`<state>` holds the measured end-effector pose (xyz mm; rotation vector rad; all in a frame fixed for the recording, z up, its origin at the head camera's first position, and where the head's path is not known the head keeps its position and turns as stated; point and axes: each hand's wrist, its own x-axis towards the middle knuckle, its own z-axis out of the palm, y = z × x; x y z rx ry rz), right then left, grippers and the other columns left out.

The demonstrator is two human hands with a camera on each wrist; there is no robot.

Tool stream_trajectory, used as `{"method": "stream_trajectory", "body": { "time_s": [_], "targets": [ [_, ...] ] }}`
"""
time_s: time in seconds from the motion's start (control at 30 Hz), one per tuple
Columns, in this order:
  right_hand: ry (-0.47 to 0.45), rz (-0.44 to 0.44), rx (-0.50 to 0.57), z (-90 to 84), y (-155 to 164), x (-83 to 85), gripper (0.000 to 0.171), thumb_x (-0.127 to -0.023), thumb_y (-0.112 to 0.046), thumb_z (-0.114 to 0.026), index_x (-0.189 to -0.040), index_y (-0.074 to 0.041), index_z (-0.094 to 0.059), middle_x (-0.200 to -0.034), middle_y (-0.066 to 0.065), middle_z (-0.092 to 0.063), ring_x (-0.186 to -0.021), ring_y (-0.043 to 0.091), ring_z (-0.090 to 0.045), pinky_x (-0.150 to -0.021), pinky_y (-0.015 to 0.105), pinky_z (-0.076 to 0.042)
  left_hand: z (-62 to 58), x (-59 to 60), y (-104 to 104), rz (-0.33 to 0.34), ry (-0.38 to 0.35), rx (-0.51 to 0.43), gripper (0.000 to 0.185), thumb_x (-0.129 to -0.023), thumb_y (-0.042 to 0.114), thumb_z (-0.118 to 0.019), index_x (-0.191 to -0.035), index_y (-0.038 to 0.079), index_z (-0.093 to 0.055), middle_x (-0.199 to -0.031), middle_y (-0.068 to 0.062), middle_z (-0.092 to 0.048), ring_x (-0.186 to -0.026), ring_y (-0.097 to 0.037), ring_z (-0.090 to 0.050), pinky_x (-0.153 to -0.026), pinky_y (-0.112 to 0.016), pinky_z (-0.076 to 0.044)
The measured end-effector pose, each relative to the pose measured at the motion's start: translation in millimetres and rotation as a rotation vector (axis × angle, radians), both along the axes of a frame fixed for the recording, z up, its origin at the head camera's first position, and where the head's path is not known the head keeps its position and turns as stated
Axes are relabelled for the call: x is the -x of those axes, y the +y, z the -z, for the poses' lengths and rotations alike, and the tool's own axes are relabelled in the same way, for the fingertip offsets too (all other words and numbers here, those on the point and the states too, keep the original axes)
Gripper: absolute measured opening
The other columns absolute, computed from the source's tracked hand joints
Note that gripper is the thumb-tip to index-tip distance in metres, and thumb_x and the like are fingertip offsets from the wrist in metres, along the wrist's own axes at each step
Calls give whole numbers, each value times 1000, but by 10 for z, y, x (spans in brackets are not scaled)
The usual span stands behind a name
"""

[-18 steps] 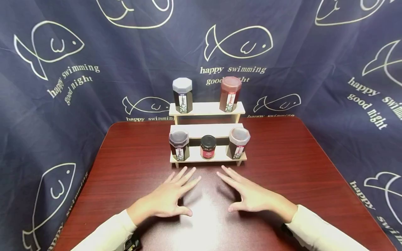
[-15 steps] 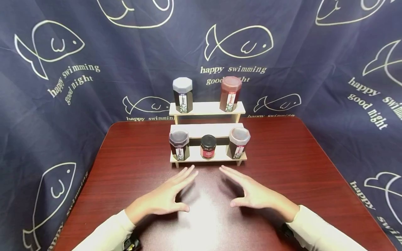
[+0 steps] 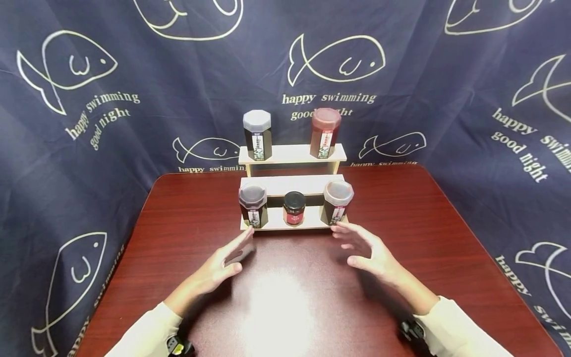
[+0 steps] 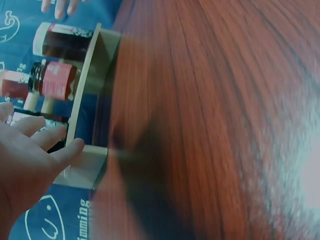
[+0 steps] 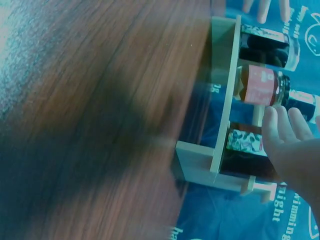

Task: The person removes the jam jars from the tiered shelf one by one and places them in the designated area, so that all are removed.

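Observation:
My left hand [image 3: 214, 267], fingers straight, reaches toward the dark jar with a grey lid [image 3: 254, 208] on the left end of the bottom shelf. Its fingertips are right at that shelf's front edge. The right hand [image 3: 379, 260] reaches likewise, fingertips just in front of the dark jar with a pale lid [image 3: 337, 198] on the right end. Between these two jars stands a small jar with a black lid [image 3: 294, 207] and a red label. Each wrist view shows fingers partly covering the nearest end jar. Neither hand holds anything.
A three-step wooden rack [image 3: 290, 186] stands at the back of the red-brown table [image 3: 401, 223]. On its top step are a white-lidded dark jar [image 3: 257, 135] and a red-lidded jar [image 3: 325, 133]. A blue fish-print cloth [image 3: 156, 74] hangs behind.
Both hands have spread apart and moved forward, from in front of the rack's middle to its two lower corners. The jars and rack stay where they were.

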<state>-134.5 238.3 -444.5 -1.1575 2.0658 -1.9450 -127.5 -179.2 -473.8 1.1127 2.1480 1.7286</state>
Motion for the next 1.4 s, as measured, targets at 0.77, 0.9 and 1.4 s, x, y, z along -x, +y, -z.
{"method": "stream_trajectory", "body": {
  "time_s": [0.77,0.9,1.4],
  "targets": [
    [-26,312,433,-457,232,437,46,-84,24,-48,-130,23,-47,-119,22,-66,-112,29,-62,-91,33,-55,277,590,-190,-375,19,79,87,-80,-8,-80,-153,-7,-32,-149,-32,-43,-129,-51,-47,-100,-64,-43],
    [-36,329,458,-557,228,691,40,-87,22,-49,-127,21,-53,-116,21,-68,-110,28,-64,-88,32,-55,258,715,-124,-363,-65,47,90,-78,-10,-81,-153,-10,-30,-146,-36,-43,-129,-53,-46,-100,-68,-40],
    [-194,393,277,-936,171,1567,33,-91,11,-60,-124,7,-61,-108,12,-70,-102,22,-63,-79,27,-54,158,862,51,-353,-162,19,76,-78,-11,-80,-144,-11,-43,-132,-35,-56,-114,-48,-57,-99,-59,-46]
  ]
}}
